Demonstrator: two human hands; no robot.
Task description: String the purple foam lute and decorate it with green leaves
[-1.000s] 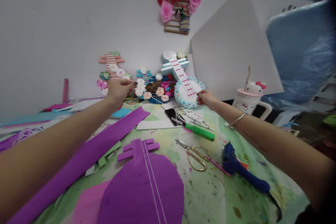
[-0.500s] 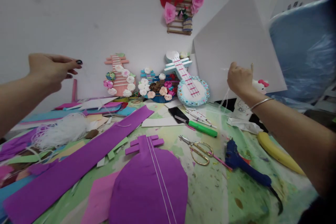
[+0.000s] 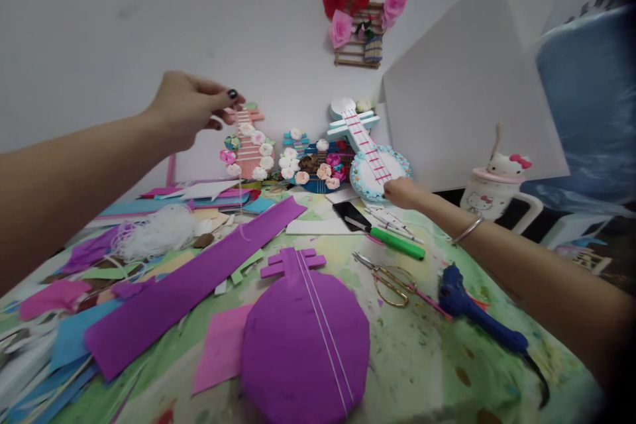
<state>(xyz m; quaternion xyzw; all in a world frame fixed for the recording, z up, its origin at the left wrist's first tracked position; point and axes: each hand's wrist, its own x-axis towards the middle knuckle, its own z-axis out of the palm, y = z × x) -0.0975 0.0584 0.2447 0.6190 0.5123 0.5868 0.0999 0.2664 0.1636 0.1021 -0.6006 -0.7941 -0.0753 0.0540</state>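
My left hand (image 3: pixel 191 109) is raised over the left side of the table, thumb and fingertips pinched together. A thin white string (image 3: pixel 241 202) hangs below its fingertips. My right hand (image 3: pixel 403 193) reaches forward, closed, in front of the white and blue paper lute (image 3: pixel 370 169); what its fingertips hold is hidden. Between my arms lies a purple paper lute (image 3: pixel 305 344) with two white strings running along it. Its neck end points away from me. A heap of white string (image 3: pixel 154 232) sits below my left hand, beside a long purple strip (image 3: pixel 193 288).
Gold-handled scissors (image 3: pixel 392 281), a green-handled knife (image 3: pixel 397 243), a phone (image 3: pixel 348 215) and a blue glue gun (image 3: pixel 481 315) lie at right. A cup (image 3: pixel 489 195) stands behind my right forearm. Paper scraps cover the left. Flowered instruments (image 3: pixel 253 152) lean at the wall.
My left hand has moved right, in front of the pink instrument. My right hand has come down and left, towards the white and blue lute. The view has shifted slightly.
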